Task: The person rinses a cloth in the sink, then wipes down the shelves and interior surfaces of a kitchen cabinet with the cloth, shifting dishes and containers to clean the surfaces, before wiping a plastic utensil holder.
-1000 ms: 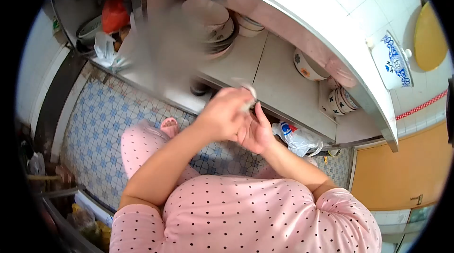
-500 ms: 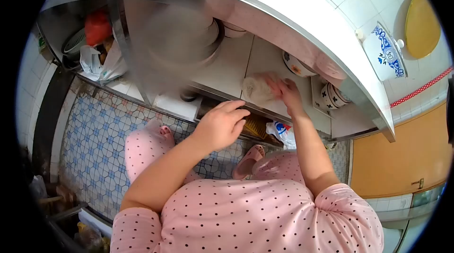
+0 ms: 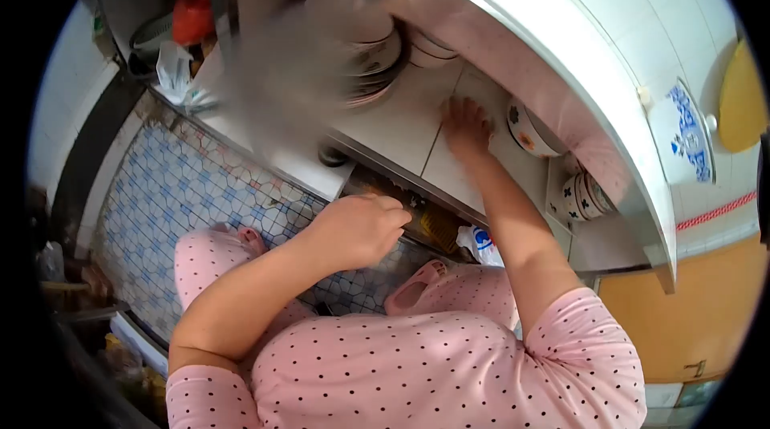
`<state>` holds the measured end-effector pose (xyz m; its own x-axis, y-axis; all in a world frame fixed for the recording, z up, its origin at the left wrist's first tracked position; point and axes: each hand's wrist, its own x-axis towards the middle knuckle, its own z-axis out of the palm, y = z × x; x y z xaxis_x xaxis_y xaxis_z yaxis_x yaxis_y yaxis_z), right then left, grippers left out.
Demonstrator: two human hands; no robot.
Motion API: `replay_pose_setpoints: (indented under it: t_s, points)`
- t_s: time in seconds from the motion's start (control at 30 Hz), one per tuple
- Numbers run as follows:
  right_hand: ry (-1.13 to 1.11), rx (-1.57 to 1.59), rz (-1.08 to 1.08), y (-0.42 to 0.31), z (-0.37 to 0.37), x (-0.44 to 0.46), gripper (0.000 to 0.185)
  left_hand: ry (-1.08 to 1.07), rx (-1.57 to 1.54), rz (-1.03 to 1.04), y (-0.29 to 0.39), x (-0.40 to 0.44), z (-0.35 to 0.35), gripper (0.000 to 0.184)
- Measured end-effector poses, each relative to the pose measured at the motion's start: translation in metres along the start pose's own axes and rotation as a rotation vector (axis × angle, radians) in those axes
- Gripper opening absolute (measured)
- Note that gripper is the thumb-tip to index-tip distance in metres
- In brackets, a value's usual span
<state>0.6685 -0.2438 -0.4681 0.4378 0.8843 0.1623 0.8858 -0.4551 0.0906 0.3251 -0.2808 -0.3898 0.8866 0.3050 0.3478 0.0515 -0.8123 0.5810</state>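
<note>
My left hand [image 3: 365, 228] is curled in front of the lower shelf opening, its fingers bent together and its palm hidden; whether something is inside does not show. Over the white tiled cabinet shelf [image 3: 401, 136], my right hand [image 3: 468, 124] reaches in with its fingers apart, slightly blurred, back of the hand up. It is left of a flowered bowl [image 3: 531, 132]. No whitish item shows in or around either hand. Stacked bowls and plates [image 3: 373, 52] stand farther left on the shelf, partly behind a grey blur.
Patterned cups [image 3: 584, 196] stand at the shelf's right. Below are a yellow basket [image 3: 439, 227] and a white plastic bag [image 3: 480, 246]. A red bag [image 3: 192, 15] lies at upper left. The metal-edged countertop [image 3: 609, 100] overhangs the shelf.
The blurred whitish item seen at my right hand has gone from sight. My right hand has moved deeper and leftward over the shelf. My left hand has gone from spread to curled.
</note>
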Motion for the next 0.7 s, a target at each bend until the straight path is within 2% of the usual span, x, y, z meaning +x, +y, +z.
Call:
replay_pose_setpoints:
  t_s: [0.03, 0.1, 0.17, 0.2, 0.27, 0.37, 0.47, 0.6, 0.7]
  points:
    - [0.001, -0.171, -0.04, 0.009, 0.017, 0.021, 0.047, 0.037, -0.027, -0.008, -0.008, -0.004, 0.006, 0.022]
    - [0.016, -0.509, -0.125, 0.036, 0.038, 0.066, 0.047, -0.162, 0.117, 0.021, -0.026, -0.017, 0.011, 0.02]
    - [-0.265, -0.632, -0.081, 0.04, 0.024, 0.107, 0.048, -0.291, 0.151, 0.074, -0.036, -0.027, 0.014, 0.019]
    - [-0.313, -0.638, -0.077, 0.044, 0.023, 0.122, 0.048, -0.263, 0.132, 0.085, -0.037, -0.028, 0.012, 0.02]
    - [-0.239, -0.584, -0.083, 0.054, 0.026, 0.146, 0.048, -0.208, 0.096, 0.109, -0.029, -0.023, 0.002, 0.021]
    - [-0.142, -0.509, -0.1, 0.059, 0.033, 0.156, 0.049, -0.234, 0.028, 0.137, -0.029, -0.017, -0.009, 0.02]
    - [-0.073, -0.405, -0.146, 0.054, 0.031, 0.107, 0.05, -0.22, 0.013, 0.166, -0.034, -0.017, -0.002, 0.019]
    - [0.091, -0.085, -0.296, 0.039, 0.017, -0.002, 0.052, -0.188, -0.003, 0.176, -0.037, -0.014, 0.003, 0.017]
    - [-0.012, -0.413, -0.218, 0.05, 0.029, 0.029, 0.047, -0.127, -0.027, 0.194, -0.035, -0.009, 0.0, 0.016]
